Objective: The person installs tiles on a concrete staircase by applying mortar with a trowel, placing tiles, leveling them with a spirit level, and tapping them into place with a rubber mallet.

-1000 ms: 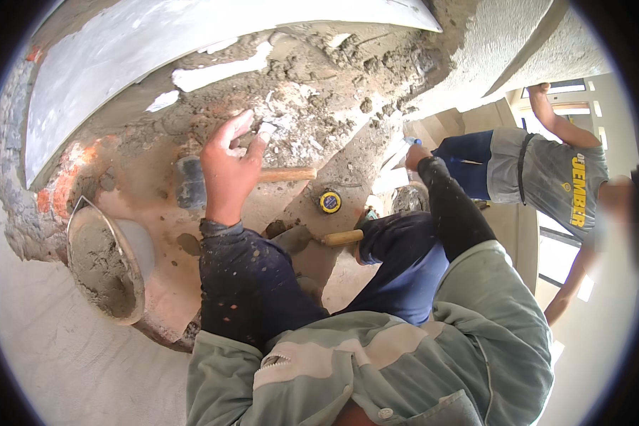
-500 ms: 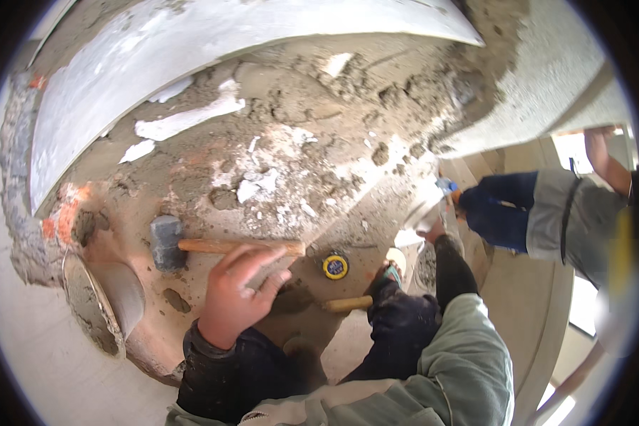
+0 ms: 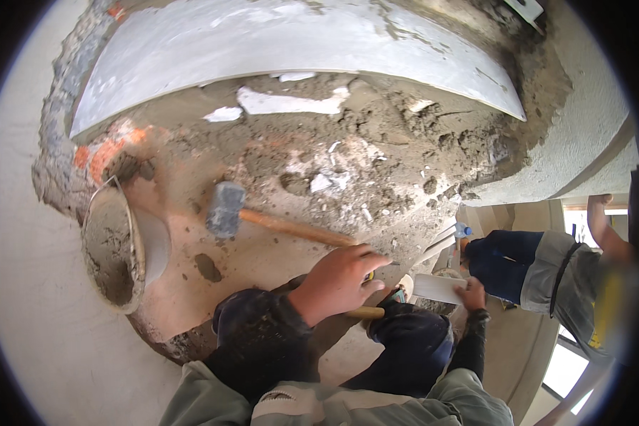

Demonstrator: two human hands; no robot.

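My right hand (image 3: 470, 292) grips the end of a flat white rectangular strip (image 3: 437, 288), held out beside my feet. What the strip is made of I cannot tell. My left hand (image 3: 339, 280) hovers over the floor with its thumb and forefinger apart, and nothing shows in it. Just beyond it lies a rubber mallet (image 3: 226, 210) with a dark grey head; the end of its wooden handle (image 3: 291, 226) reaches close to my knuckles. The yellow tape measure is almost wholly hidden behind my fingers. Another wooden handle (image 3: 366, 312) sticks out by my leg.
A bucket of mortar (image 3: 110, 248) lies tilted at the left. Across the far side stands a large pale slab (image 3: 298, 42), with wet mortar (image 3: 376, 113) and white fragments (image 3: 291, 101) along its lower edge. Another person (image 3: 547, 266) stands at the right.
My right hand has come back toward me, bringing the white strip into view. My left hand has shifted right, now covering the tape measure. The view has turned, sliding the mallet and bucket rightward.
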